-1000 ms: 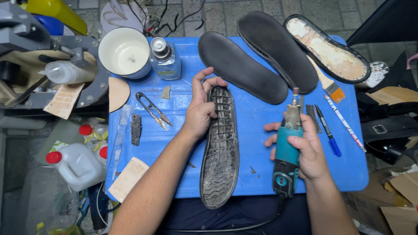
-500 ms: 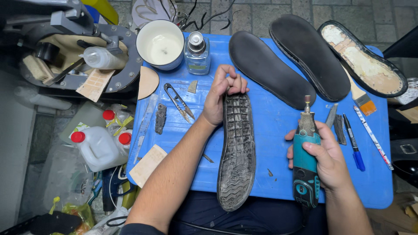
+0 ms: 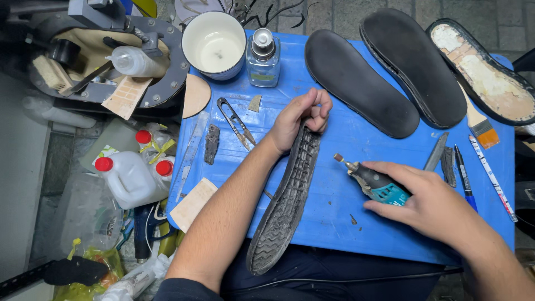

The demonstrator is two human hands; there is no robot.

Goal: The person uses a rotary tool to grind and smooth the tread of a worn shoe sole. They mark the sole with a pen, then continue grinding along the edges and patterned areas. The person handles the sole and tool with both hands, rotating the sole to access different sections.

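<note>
My left hand (image 3: 300, 118) grips the far end of a black treaded shoe sole (image 3: 285, 205) and tips it up on its edge over the blue table (image 3: 334, 223). My right hand (image 3: 429, 202) holds a teal and black rotary tool (image 3: 374, 181), lying low with its small grinding tip (image 3: 337, 158) pointing left toward the sole, a short gap away. The tool's cord runs along the table's near edge.
Two black soles (image 3: 359, 81) (image 3: 415, 64) and a worn insole (image 3: 482, 69) lie at the back right. A white cup (image 3: 214, 44), glass bottle (image 3: 262, 58), snips (image 3: 237, 122), brush (image 3: 478, 125) and pens (image 3: 463, 175) lie around. White jugs with red caps (image 3: 131, 178) stand left of the table.
The left hand has lifted the treaded sole from flat onto its edge. The right hand has swung the rotary tool from upright to lying sideways, tip toward the sole.
</note>
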